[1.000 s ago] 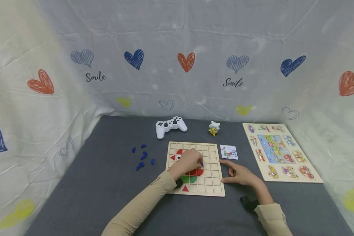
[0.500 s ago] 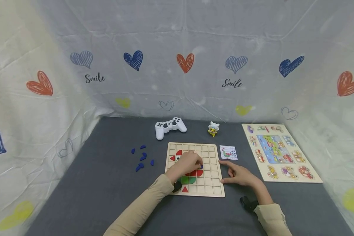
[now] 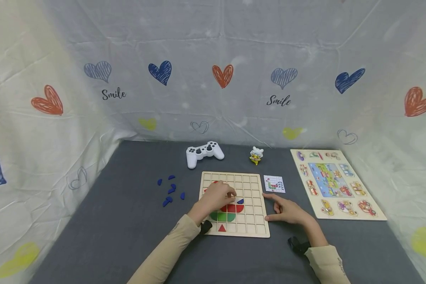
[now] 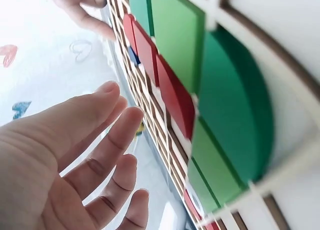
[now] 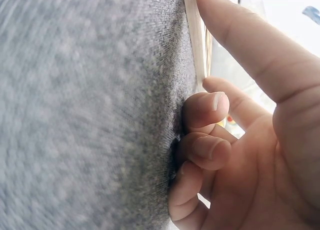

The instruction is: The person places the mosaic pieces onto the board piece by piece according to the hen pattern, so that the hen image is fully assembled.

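- Head: left grip (image 3: pixel 216 196) hides part of grid board (image 3: pixel 255 221), centre frame.
- Card (image 3: pixel 274 184), right of centre: details too small.
- Left wrist: right grip (image 4: pixel 82 11) cut off, upper left.
- Right wrist: surface (image 5: pixel 90 115) blurred, left.

Soft, even light fills the head view — the curtain (image 3: pixel 198 47) greyish at top centre, yellower at upper left. The left wrist view is washed out at left; the right wrist view whitens at upper right — its cloth (image 5: pixel 75 115) blurred at left.
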Motion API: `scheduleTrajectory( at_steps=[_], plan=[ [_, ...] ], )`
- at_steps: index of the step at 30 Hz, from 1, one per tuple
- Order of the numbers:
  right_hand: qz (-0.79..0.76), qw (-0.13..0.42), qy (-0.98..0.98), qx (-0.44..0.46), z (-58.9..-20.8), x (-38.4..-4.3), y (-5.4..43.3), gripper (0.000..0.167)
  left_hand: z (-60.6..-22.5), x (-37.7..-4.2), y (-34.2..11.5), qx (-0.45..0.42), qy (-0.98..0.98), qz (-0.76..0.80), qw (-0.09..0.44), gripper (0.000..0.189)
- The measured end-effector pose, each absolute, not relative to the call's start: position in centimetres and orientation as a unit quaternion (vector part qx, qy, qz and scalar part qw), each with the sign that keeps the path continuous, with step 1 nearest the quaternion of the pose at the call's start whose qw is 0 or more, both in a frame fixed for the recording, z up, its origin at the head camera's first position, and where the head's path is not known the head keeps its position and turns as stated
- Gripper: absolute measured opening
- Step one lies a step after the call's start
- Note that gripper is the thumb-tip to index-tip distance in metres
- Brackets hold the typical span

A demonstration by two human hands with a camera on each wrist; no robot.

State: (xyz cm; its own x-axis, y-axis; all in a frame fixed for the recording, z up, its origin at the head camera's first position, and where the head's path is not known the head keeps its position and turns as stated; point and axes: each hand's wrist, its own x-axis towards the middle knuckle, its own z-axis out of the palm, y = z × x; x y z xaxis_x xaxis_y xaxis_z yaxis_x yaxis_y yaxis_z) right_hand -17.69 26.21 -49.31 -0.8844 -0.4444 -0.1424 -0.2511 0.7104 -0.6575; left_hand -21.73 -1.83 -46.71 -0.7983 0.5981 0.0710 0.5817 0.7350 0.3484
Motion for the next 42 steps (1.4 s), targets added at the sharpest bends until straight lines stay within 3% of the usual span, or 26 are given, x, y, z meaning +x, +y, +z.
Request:
scheduleTrajectory(
  at_steps=[33,42],
  plan=[
    [-0.330,0.151,0.914,-0.179,-49.3,-17.6,26.1,0.077,-46.9,-21.7,-14.2,0.215,0.958,0.172,-0.075,0.021],
    [-0.333,0.150,0.913,-0.184,-49.3,-17.6,26.1,0.077,-46.9,-22.4,-18.2,0.188,0.966,0.159,-0.079,0.021]
  ],
)
